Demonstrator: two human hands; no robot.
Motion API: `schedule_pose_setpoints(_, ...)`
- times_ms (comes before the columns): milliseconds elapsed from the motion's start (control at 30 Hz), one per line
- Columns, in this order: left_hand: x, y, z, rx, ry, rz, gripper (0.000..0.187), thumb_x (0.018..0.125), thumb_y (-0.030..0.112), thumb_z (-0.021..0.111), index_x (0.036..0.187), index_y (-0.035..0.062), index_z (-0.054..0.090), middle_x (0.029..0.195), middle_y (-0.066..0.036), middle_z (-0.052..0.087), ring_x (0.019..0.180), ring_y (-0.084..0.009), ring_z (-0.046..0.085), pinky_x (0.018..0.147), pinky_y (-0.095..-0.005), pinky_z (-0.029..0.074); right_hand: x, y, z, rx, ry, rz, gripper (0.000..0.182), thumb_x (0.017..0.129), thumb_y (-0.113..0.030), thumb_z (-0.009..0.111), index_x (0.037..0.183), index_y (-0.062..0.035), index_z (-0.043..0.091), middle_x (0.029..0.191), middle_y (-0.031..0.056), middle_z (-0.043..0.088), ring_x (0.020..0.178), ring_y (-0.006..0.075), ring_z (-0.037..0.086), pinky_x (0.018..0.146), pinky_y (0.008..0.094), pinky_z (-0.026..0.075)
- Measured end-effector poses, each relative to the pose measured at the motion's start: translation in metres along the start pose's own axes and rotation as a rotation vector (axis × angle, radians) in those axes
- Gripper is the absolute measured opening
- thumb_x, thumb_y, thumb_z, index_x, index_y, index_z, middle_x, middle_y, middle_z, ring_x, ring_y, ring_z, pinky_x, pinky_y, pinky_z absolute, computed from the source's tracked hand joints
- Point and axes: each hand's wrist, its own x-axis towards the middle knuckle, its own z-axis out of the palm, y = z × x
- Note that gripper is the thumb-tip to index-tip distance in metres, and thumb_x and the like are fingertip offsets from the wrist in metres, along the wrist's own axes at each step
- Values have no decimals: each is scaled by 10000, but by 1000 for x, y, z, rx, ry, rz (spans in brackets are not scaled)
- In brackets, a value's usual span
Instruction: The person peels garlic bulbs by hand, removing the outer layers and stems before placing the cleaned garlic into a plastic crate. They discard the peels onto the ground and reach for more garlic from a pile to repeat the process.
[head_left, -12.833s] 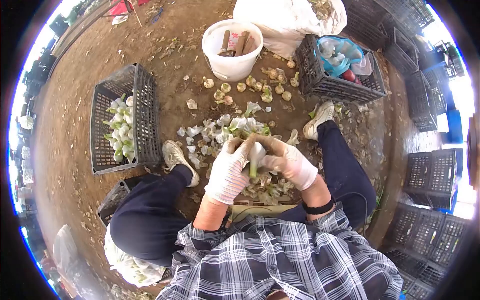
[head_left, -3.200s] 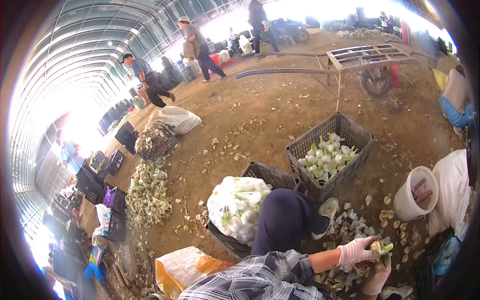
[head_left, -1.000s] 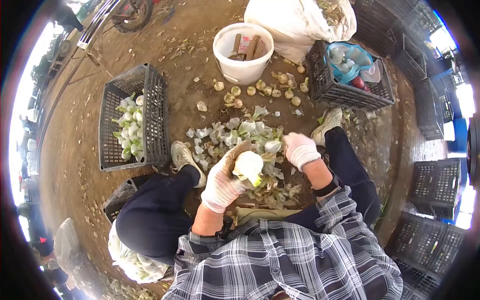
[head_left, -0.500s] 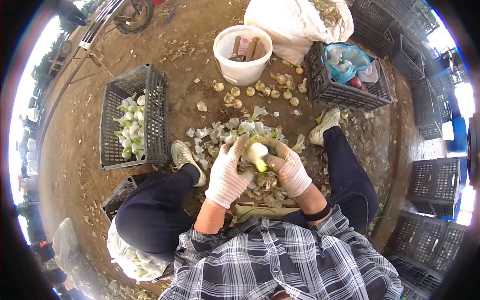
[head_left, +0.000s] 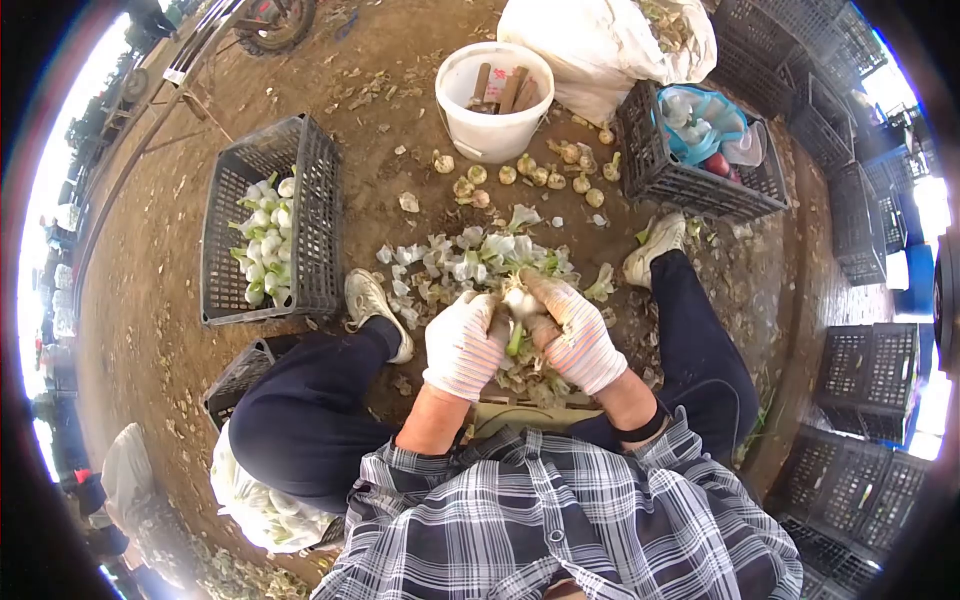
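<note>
Between my gloved hands is a white garlic bulb [head_left: 519,302] with a short green stem that points down toward me. My left hand [head_left: 466,345] is closed against the bulb's left side. My right hand [head_left: 577,338] grips it from the right, its fingers over the top and the thumb near the stem. Both gloves are striped and soiled at the fingertips. Under and beyond the hands lies a heap of pale papery garlic skins [head_left: 478,258]. Unpeeled garlic bulbs [head_left: 508,175] with brownish skins lie scattered farther out on the dirt.
At left stands a black crate [head_left: 322,225] holding white peeled bulbs. A white bucket [head_left: 494,130] with wooden pieces is ahead, beside a white sack [head_left: 590,50]. Another black crate [head_left: 700,195] holds blue plastic bags. Stacked crates [head_left: 870,365] line the right side.
The bulb has turned in my hands, its stem now pointing more straight down. My right fingers have come up over its top, and my left hand has rolled palm inward.
</note>
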Motion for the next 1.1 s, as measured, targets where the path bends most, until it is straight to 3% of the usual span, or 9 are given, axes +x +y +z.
schedule_pose_setpoints(133, 5, -6, 5, -942, -78, -760, 119, 919, 97, 601, 925, -4, 664, 762, 1, 636, 661, -64, 528, 585, -243, 456, -11, 8, 11, 357, 0, 229, 535, 887, 36, 558, 1416, -3, 484, 1137, 126, 663, 982, 199, 634, 807, 285, 504)
schedule_pose_setpoints(267, 4, -14, 13, -998, 58, -772, 101, 913, 86, 611, 926, 3, 667, 763, 6, 623, 658, -58, 507, 589, -223, 437, -5, 18, 12, 551, -99, 554, 561, 934, -35, 564, 1473, -23, 411, 1113, 78, 665, 907, 164, 623, 769, 296, 506)
schedule_pose_setpoints(433, 9, -11, 18, -949, 27, -667, 81, 881, 80, 629, 906, 11, 664, 758, -6, 623, 645, -68, 514, 579, -244, 445, 6, 22, 28, 157, -118, 524, 583, 870, -94, 591, 1429, -36, 440, 849, 62, 613, 590, 71, 484, 531, 186, 380)
schedule_pose_setpoints(533, 17, -28, 18, -1204, 184, -937, 116, 848, 107, 630, 913, 21, 674, 747, -15, 630, 607, -82, 527, 557, -259, 453, 6, 31, 7, 1126, -371, 943, 581, 822, -52, 584, 1391, -56, 468, 821, 54, 600, 537, 81, 452, 482, 209, 350)
schedule_pose_setpoints(600, 29, -38, 1, -1410, 374, -1022, 139, 853, 156, 612, 862, 29, 668, 674, -25, 599, 513, -112, 499, 491, -281, 462, 7, 13, 7, 1181, -355, 954, 595, 802, -46, 580, 1386, -66, 467, 799, 43, 585, 518, 84, 443, 466, 222, 355)
schedule_pose_setpoints(700, 18, -65, 1, -1260, 450, -957, 209, 899, 222, 652, 876, 14, 645, 663, -57, 639, 567, -126, 584, 553, -293, 521, 0, 8, 6, 1272, -211, 882, 607, 816, -83, 595, 1403, -55, 444, 884, 49, 615, 581, 95, 495, 512, 219, 413)
schedule_pose_setpoints(833, 18, -15, -12, -1116, -53, -811, 184, 867, 169, 688, 902, -11, 674, 800, -98, 704, 681, -155, 655, 653, -278, 533, 8, 13, 9, 998, -96, 830, 655, 871, -47, 565, 1487, -70, 343, 1072, 38, 592, 752, 77, 523, 629, 194, 460)
schedule_pose_setpoints(933, 8, -17, 16, -498, -126, -338, 303, 839, 237, 735, 1004, -12, 686, 863, -152, 705, 753, -203, 684, 689, -327, 528, -5, 26, 25, 780, -40, 674, 662, 897, 34, 505, 1518, -79, 306, 1085, 13, 566, 753, 56, 484, 640, 174, 440)
schedule_pose_setpoints(1100, 8, -13, 10, -89, -104, -108, 140, 825, 182, 685, 779, 59, 637, 740, -137, 617, 671, -339, 618, 617, -391, 512, -3, 6, 20, 777, -81, 858, 624, 917, 56, 466, 1508, -103, 343, 1005, -15, 553, 674, 55, 416, 587, 188, 400)
